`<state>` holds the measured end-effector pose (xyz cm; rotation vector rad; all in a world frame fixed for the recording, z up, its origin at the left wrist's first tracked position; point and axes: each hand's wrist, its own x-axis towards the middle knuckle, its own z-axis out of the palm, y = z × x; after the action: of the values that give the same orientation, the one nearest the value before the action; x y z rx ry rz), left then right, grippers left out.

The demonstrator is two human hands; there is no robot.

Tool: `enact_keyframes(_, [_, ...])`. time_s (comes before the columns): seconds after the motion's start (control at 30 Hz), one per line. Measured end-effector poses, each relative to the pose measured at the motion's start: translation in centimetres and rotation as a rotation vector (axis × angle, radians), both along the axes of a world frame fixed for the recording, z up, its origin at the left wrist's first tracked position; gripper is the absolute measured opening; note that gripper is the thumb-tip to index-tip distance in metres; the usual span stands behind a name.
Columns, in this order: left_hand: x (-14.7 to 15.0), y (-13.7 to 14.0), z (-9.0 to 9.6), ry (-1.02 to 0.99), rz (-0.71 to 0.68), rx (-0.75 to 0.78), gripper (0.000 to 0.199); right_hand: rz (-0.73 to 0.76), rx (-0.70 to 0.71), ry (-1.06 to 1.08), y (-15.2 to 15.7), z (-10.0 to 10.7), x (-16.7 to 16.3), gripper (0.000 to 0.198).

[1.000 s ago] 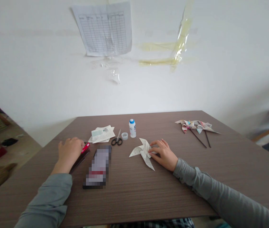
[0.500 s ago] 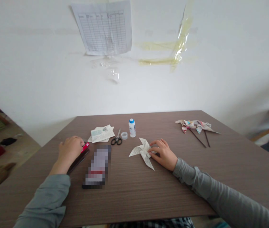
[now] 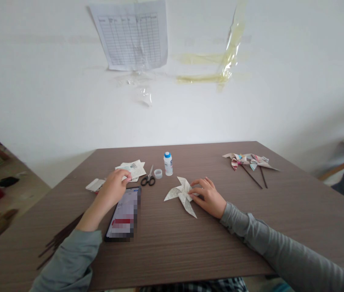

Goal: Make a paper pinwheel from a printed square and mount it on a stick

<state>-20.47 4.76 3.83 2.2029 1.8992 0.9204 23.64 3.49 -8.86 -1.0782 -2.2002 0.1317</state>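
My left hand (image 3: 115,185) is raised over the top end of the phone (image 3: 122,221), its fingertips pinched together. Whatever they hold, if anything, is too small to make out. A small white-and-red box (image 3: 95,185) lies beside that wrist, partly covered by it. In the middle of the table, my right hand (image 3: 209,196) grips a pinwheel (image 3: 184,195) folded from printed paper, thumb and fingers closed near its centre. Dark thin sticks (image 3: 61,236) lie by my left forearm, partly hidden under the sleeve.
Behind the phone are paper sheets (image 3: 135,169), black-handled scissors (image 3: 148,179), a small clear cup (image 3: 158,174) and a white bottle with a blue cap (image 3: 168,164). Two finished pinwheels on sticks (image 3: 252,161) lie at the back right. A wall (image 3: 190,117) borders the table's far edge.
My left hand has moved right, away from the red-and-white box, which now lies on the table with its white side showing. The sticks have come into view. My right hand has stayed on the pinwheel.
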Motion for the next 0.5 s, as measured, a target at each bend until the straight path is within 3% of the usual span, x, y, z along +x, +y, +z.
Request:
enact_keyframes(0.23, [6.3,-0.5,-1.5,-0.117,-0.249,0.009,0.021,0.018,0.084,0.051,0.3,-0.4,0.2,0.021])
enact_keyframes(0.5, [13.3,-1.4,-4.6,-0.199,-0.427,0.038,0.023,0.066,0.179,0.152,0.7,-0.1,0.5,0.019])
